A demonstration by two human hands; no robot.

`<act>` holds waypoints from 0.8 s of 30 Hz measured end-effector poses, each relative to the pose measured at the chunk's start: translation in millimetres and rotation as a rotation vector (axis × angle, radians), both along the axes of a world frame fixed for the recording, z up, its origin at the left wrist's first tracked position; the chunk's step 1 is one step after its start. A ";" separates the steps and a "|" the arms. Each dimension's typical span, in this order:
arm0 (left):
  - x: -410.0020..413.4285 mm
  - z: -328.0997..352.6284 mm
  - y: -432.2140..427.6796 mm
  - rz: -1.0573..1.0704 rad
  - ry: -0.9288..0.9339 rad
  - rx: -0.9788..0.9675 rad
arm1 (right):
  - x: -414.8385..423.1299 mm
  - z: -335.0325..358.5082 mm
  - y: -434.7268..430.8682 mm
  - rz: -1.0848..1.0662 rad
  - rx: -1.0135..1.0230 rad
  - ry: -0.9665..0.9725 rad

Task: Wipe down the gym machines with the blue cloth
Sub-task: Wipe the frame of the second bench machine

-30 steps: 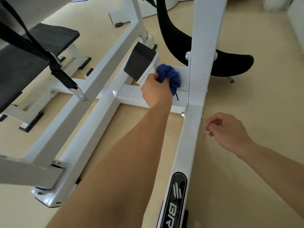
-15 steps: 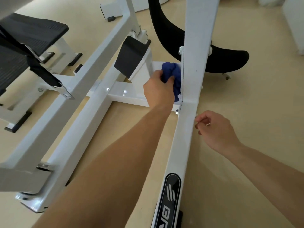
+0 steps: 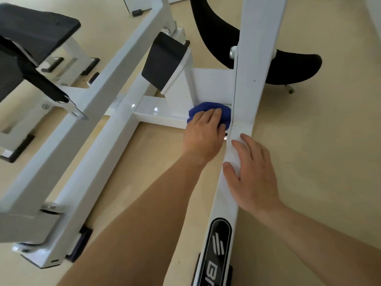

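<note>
Pale beige floor [image 3: 321,162] runs under everything. Across it stands the white gym machine [image 3: 86,112], a frame of thick painted box beams, glossy enough to catch the light on the low cross beam [image 3: 152,112]. A second white rail [image 3: 225,195] comes up from the bottom edge and meets a tall upright post [image 3: 259,58] at the joint where the cross beam ends.

Behind the post a long curved black pad [image 3: 292,67] sweeps across the floor. At the upper left is a black ribbed platform [image 3: 35,27], with a black strap [image 3: 41,83] hanging beside it and ending in a metal buckle. A smaller black plate [image 3: 162,62] tilts on its white bracket just above the cross beam.

Both bare forearms reach in from below. The right hand [image 3: 253,174] lies flat on the rail, fingers straight and spread, holding nothing. The left hand [image 3: 203,133] holds the bunched blue cloth [image 3: 208,108], fingers over its top and thumb tucked against its side, pressing it onto the cross beam tight in the corner by the post.

Low on the rail sits an oval black badge [image 3: 218,250] with slanted silver stripes and silver lettering that starts with "B"; the rest is cut off by the picture's edge. A silver bolt head [image 3: 234,52] shows on the post.
</note>
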State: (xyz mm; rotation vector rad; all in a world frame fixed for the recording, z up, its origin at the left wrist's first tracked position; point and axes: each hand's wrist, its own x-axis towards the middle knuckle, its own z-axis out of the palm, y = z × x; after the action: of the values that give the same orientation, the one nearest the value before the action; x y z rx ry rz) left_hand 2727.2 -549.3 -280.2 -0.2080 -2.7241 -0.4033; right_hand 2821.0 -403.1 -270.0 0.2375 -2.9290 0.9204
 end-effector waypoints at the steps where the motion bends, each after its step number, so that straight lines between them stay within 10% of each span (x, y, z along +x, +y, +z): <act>1: 0.1 -1.2 -1.0 -0.048 0.001 0.000 | 1.0 -2.9 -0.9 0.000 0.024 0.005; 24: -23.5 -2.0 6.4 -0.014 -0.187 0.182 | -0.4 -11.0 -5.5 -0.031 -0.044 0.057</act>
State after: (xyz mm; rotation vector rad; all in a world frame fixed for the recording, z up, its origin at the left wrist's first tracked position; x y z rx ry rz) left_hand 2703.7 -542.9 -282.2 -0.1460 -2.8471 -0.7035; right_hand 2820.6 -408.6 -281.0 0.2124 -2.8484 0.9562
